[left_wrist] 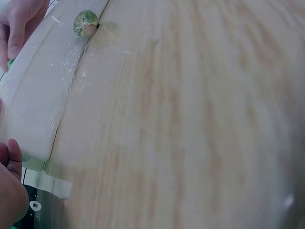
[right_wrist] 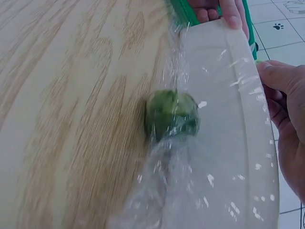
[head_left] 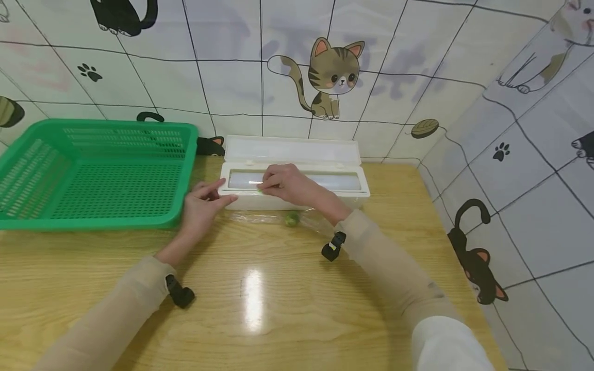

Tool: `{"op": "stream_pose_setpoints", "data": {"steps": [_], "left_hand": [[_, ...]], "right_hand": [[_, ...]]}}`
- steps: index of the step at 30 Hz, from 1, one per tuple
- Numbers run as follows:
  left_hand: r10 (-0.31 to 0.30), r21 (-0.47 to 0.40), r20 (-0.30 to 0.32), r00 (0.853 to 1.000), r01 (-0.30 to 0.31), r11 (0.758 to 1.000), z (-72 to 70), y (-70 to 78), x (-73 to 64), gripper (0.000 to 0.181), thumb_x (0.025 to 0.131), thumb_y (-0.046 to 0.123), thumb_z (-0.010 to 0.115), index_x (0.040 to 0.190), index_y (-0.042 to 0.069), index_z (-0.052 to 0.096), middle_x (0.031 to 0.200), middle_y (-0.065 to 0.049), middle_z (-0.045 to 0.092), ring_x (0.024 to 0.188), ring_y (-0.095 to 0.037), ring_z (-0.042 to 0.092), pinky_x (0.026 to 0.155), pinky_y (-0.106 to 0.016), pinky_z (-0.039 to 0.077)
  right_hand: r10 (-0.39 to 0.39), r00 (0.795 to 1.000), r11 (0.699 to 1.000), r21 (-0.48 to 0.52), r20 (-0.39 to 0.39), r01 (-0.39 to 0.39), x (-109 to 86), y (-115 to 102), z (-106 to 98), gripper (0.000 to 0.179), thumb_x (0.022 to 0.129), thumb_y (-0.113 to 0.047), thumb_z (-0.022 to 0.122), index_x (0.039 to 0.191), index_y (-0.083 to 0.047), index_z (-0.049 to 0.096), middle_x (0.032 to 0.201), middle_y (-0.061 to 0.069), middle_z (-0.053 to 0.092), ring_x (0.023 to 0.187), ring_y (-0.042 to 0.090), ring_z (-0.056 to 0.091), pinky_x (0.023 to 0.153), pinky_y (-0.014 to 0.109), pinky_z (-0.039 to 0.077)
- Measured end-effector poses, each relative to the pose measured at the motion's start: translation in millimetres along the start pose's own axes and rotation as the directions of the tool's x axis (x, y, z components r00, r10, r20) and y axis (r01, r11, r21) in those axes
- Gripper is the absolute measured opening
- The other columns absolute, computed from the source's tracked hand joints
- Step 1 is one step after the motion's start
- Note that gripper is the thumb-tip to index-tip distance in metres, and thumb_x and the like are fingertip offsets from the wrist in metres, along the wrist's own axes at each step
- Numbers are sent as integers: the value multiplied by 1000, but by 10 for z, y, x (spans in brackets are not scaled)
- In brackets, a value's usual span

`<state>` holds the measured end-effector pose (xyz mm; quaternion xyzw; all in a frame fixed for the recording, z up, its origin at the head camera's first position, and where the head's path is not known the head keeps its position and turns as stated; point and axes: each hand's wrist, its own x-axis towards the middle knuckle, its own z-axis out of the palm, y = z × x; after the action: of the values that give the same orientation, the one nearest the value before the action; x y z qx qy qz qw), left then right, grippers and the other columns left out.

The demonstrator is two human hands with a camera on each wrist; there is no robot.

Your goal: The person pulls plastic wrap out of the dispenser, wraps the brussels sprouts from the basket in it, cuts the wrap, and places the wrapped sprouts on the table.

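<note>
A white cling film dispenser [head_left: 252, 202] stands against the wall with its lid [head_left: 292, 150] raised and the film roll [head_left: 334, 181] showing inside. At its left end, my left hand [head_left: 198, 210] holds the corner, thumb at the front and forefinger on top. My right hand [head_left: 291, 183] pinches a small green slider [head_left: 261, 190] on the front rim, left of the middle. Clear film [head_left: 252, 217] hangs over the front onto the table. A Brussels sprout [right_wrist: 171, 114] lies there, wrapped by or under the film, close against the dispenser's front.
To the left sits a green plastic basket [head_left: 116, 225], its right rim beside my left hand. The wooden table [head_left: 297, 288] runs up to a wall [head_left: 232, 93] with cat drawings behind and another on the right. Black cameras [head_left: 181, 293] are strapped on both wrists.
</note>
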<state>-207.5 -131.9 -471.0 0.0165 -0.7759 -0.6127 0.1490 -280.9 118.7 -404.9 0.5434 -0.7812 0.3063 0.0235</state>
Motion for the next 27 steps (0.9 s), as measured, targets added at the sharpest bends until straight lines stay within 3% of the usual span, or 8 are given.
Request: {"op": "stream_pose_setpoints", "data": {"steps": [6,14,27], "left_hand": [[-59,-14,-10,998,59,998,-46,28,-7,54,79,18,92,128,11,73,92,-1,55,85,-9,50,71,-14,44],[-37,18,12,999,37,999,-57,52,1,53,80,19,91,128,8,72,89,-3,55,87,-10,48,69,-14,43],[-32,28,10,999,31,999,12,36,-9,51,81,17,90,128,5,72,86,1,55,84,-10,49,66,-14,42]], "right_hand": [[142,989,987,67,31,-144,-133,15,-132,16,93,-1,75,108,2,79,95,8,67,81,19,67,74,24,55],[299,950,947,94,84,-307,-307,44,-313,16,92,-4,77,108,0,79,95,4,70,80,15,63,73,26,54],[373,919,915,115,124,-387,-618,127,-560,15,92,-6,77,107,-3,80,96,1,70,82,15,60,74,27,51]]}}
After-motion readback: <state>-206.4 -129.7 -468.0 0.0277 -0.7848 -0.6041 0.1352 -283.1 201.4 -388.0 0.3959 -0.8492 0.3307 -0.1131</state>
